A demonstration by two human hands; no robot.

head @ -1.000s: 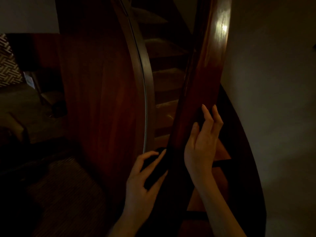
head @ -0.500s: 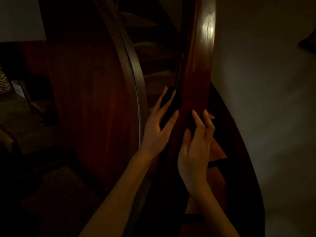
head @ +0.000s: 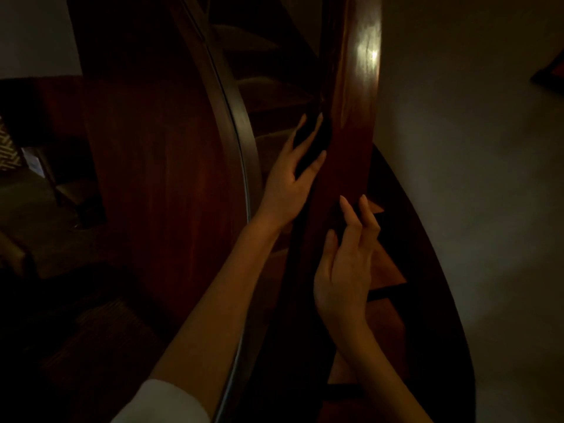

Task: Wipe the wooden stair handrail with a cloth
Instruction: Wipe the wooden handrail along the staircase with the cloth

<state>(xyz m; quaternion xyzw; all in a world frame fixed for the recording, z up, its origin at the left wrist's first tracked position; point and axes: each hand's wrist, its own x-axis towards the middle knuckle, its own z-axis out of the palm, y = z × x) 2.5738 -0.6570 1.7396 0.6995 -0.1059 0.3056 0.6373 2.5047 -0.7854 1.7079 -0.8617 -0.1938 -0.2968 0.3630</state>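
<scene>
The handrail (head: 354,141) runs up the middle of my view, a polished reddish wooden rail rising from between my wrists towards a bright glint near the top. Nearest me, my right hand (head: 345,270) lies flat against its right face, fingers (head: 351,218) spread and straight, gripping nothing. Farther up, my left hand (head: 290,178) presses a dark cloth (head: 314,141) against the rail's left side, fingers extended over it rather than curled; in this dim light I cannot make out the cloth's edges. I judge I am mid-wipe, with the stretch above my left hand yet to be covered. The next move calls for sliding the cloth on up the rail with steady pressure, my right hand bracing and following. I count one handrail under my hands, one cloth, two hands, and one second curved rail (head: 241,132) to the left, with the stair treads (head: 268,96) dark beyond.
</scene>
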